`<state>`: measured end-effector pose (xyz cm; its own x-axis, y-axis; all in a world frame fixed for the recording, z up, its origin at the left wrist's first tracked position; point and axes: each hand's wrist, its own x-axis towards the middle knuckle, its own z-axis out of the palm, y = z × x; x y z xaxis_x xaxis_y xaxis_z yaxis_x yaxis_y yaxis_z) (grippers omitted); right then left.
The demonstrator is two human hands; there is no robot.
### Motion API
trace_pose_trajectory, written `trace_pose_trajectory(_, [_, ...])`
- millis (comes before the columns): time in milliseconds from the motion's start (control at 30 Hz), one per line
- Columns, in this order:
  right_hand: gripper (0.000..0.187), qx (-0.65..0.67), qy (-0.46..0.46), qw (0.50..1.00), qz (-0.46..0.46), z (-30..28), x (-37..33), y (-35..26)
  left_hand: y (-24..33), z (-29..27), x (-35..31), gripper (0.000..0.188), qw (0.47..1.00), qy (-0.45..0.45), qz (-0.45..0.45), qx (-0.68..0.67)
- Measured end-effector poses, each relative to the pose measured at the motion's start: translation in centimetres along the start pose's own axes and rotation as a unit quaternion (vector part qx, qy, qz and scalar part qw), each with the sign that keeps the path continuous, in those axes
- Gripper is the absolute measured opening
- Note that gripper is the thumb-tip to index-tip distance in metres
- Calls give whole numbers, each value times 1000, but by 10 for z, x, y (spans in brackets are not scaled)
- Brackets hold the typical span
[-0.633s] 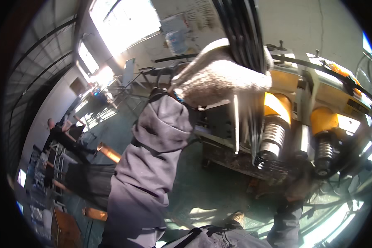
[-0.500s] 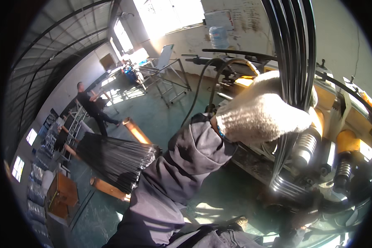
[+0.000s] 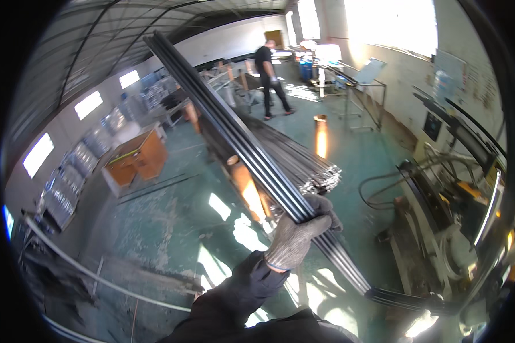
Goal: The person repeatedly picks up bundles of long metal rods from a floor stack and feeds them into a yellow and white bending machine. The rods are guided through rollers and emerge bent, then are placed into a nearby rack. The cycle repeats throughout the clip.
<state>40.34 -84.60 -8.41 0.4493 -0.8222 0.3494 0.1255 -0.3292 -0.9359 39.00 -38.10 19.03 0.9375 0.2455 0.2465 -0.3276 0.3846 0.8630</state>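
Observation:
My left hand (image 3: 300, 231), in a grey knit glove, is closed around a bundle of long black metal bars (image 3: 229, 128). The bars slant from upper left to lower right and bend sideways beyond my hand. At their lower right end, a bright, washed-out shape appears to be my right hand (image 3: 420, 324); its fingers cannot be made out. Behind the held bundle lies a pile of similar dark bars (image 3: 286, 151) with shiny ends, on orange-brown posts (image 3: 321, 137).
A bending-type machine (image 3: 440, 223) with hoses stands at the right. A person in dark clothes (image 3: 266, 71) is on the far floor. An orange-brown cabinet (image 3: 140, 157) and wrapped clear stacks (image 3: 66, 186) line the left. A pale pipe (image 3: 106, 271) crosses the lower left.
The view has swung left, away from the machine. My left hand still grips the bars, which have gone from upright beside the machine to slanting across the floor area. The distant person has turned.

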Motion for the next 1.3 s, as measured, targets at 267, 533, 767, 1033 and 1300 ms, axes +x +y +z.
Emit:
trace_pose_trajectory(267, [41,119,-282,935,-180,111,-159,-85,93,-132,-219,28,945,298,120,62])
trace_pose_trajectory(533, [28,295,-566,741,208,115,-333,-250,183,-208,-400,30,813,537,224,-4])
trace_pose_trajectory(767, [23,401,-605,681,-100,92,-549,-472,301,-348,-536,25,721,583,372,-41])
trace_pose_trajectory(1033, [32,574,-559,490,-343,-68,-796,-827,473,-487,-710,11,669,561,477,-100])
trace_pose_trajectory(1300, [41,455,-578,284,-615,-224,-1004,-816,476,-509,-744,18,687,541,482,-55])
